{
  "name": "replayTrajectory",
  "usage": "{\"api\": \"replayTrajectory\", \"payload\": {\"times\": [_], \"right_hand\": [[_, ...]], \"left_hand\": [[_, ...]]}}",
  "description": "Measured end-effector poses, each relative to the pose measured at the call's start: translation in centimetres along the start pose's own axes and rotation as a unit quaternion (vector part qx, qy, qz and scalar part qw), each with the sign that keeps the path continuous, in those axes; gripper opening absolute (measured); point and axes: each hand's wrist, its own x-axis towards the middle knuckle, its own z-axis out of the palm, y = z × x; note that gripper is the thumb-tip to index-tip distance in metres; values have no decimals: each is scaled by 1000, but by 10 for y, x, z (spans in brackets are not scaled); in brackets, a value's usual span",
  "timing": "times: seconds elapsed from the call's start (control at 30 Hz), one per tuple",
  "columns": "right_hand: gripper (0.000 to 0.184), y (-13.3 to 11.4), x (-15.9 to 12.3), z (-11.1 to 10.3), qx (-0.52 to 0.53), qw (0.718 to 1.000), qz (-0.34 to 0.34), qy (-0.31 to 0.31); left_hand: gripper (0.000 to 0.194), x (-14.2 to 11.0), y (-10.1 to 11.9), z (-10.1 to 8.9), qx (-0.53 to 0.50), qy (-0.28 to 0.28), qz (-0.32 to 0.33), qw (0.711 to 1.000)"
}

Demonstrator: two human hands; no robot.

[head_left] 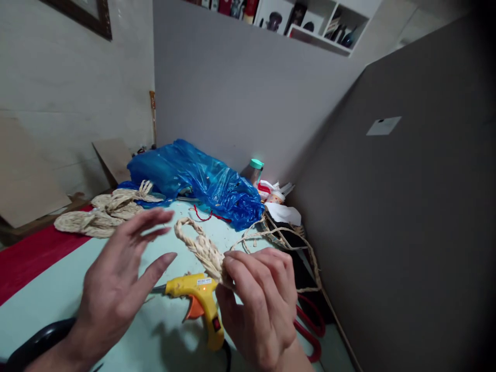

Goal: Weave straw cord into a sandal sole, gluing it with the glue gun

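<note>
Right hand (261,302) here, fingers (242,268) pinching the braided rope (199,245), its loop poking out past the fingertips! Left hand (116,274) opposite, fingers spread and free. Between both, lower down, a yellow glue gun (189,287) on the worktop (50,294); well beyond the fingers, a blue bag (197,178).
</note>
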Motion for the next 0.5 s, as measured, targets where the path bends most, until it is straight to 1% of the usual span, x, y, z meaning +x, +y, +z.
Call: {"api": "replayTrajectory", "payload": {"times": [0.03, 0.07, 0.1, 0.17, 0.23, 0.27, 0.3, 0.37, 0.5], "right_hand": [[13, 3, 2, 0, -17, 1000, -24, -3], [12, 5, 4, 0, -29, 999, -43, -6], [12, 8, 5, 1, -35, 998, -57, -8], [12, 12, 6, 3, -38, 997, -73, -6], [11, 16, 5, 6, -43, 996, -79, -2], [11, 18, 4, 7, -46, 996, -82, 4], [11, 20, 3, 8, -46, 995, -86, 6], [11, 23, -1, 9, -34, 996, -84, -1], [13, 32, -8, 9, 12, 998, -44, -39]], "left_hand": [[42, 2, 5, 0, -60, -21, -67, 996], [32, 3, 11, 1, -127, -62, -122, 982], [27, 5, 15, 1, -195, -96, -164, 962], [24, 9, 21, 1, -299, -157, -220, 915], [23, 12, 22, 3, -363, -184, -264, 874], [21, 15, 22, 4, -381, -189, -285, 859], [19, 18, 20, 5, -392, -190, -300, 849], [21, 24, 16, 6, -399, -192, -315, 839], [48, 38, 12, 2, -377, -226, -321, 839]]}}
